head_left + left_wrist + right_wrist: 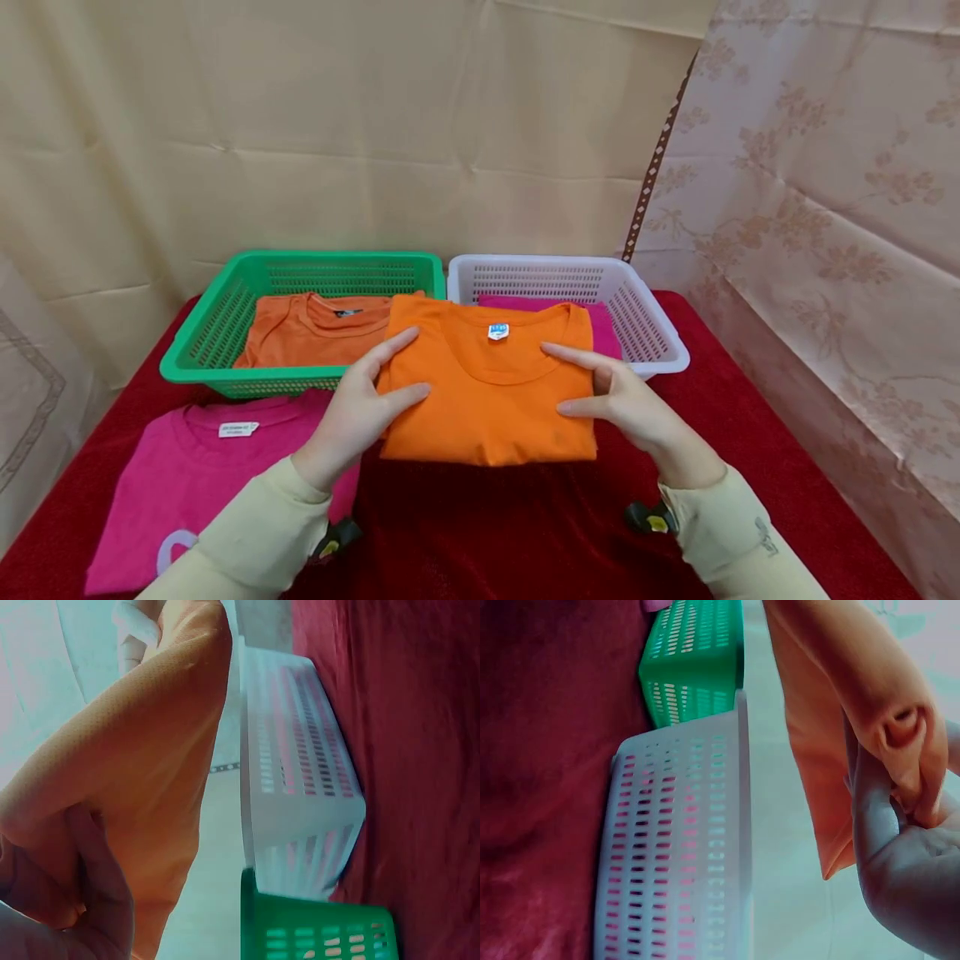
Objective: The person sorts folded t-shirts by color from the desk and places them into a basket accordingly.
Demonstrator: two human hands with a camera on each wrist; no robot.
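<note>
A folded bright orange T-shirt (487, 408) with a white and blue neck label is held up by both hands in front of the baskets. My left hand (367, 400) grips its left edge, thumb on the front face. On the opposite edge my right hand (618, 392) holds it the same way, with fingers under the fold in the right wrist view. The green basket (345, 372) behind contains a folded orange shirt (322, 333). In the white basket (660, 354) lies magenta cloth (606, 329), partly hidden behind the held T-shirt.
A folded magenta T-shirt (217, 467) with a white label lies at the left, in front of the green basket and partly under my left forearm. Dark red cloth (750, 467) covers the table. Beige curtains (337, 125) hang behind, and a floral curtain (840, 208) borders the right side.
</note>
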